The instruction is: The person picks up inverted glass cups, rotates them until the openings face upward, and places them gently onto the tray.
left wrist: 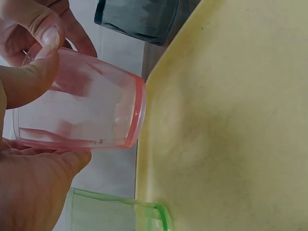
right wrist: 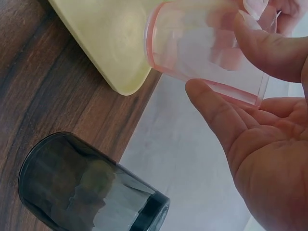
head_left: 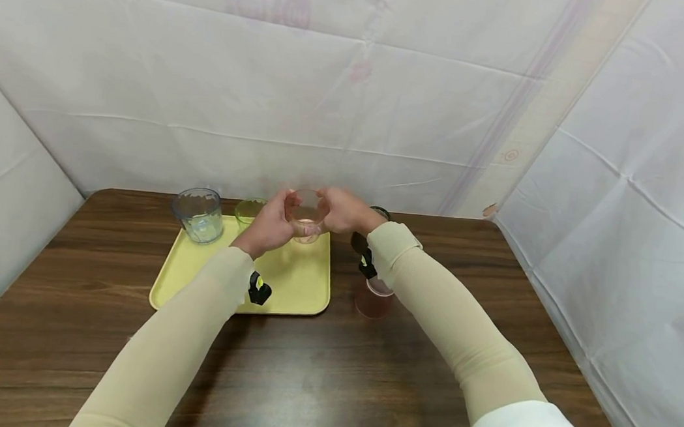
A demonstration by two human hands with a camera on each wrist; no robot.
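1. Pink-tinted clear plastic, the cup (head_left: 307,219) has a thicker pink base and smooth tapering walls
2. It sits at the centre of the head view, held above the far edge of the yellow tray (head_left: 291,282)
3. Its long axis runs upright, mouth up, base toward the tray
4. Left hand (head_left: 267,227) and right hand (head_left: 345,210) both curl their fingers around its rim and sides, gripping it between them

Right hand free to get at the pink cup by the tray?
Probably not yet: right hand and left hand both hold a clear pink cup over the tray. The other pink cup stands under the right forearm.
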